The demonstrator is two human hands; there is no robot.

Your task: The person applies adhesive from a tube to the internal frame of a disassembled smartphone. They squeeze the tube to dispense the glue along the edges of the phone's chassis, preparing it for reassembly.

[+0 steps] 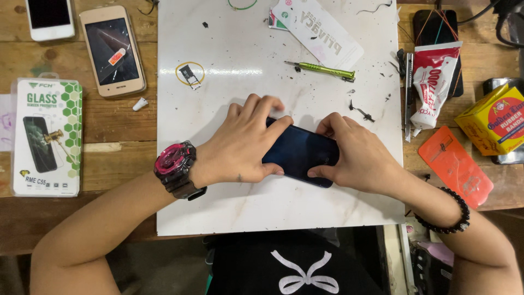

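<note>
At the middle of the white board, both hands press on a dark phone that lies flat, tilted a little across it. The left hand covers the phone's left end, its fingers spread and clamped over the far edge, thumb against the near edge. The right hand grasps the right end, fingers curled at the far corner and thumb pinching the near edge. Only the middle of the dark screen shows between the two hands.

The left wrist wears a black and pink watch; the right wrist wears a dark bead bracelet.

Farther up the board lies a green screwdriver, with dark specks and scraps scattered near it. To the left of it a small card tray sits inside a yellow ring. A white card sleeve lies at the top edge.

Beyond the board, on the wooden worktop, a gold phone lies up left, a white phone beside it, and a boxed screen protector nearer the person. On the right are a red and white glue tube, a yellow box and an orange sheet
</note>
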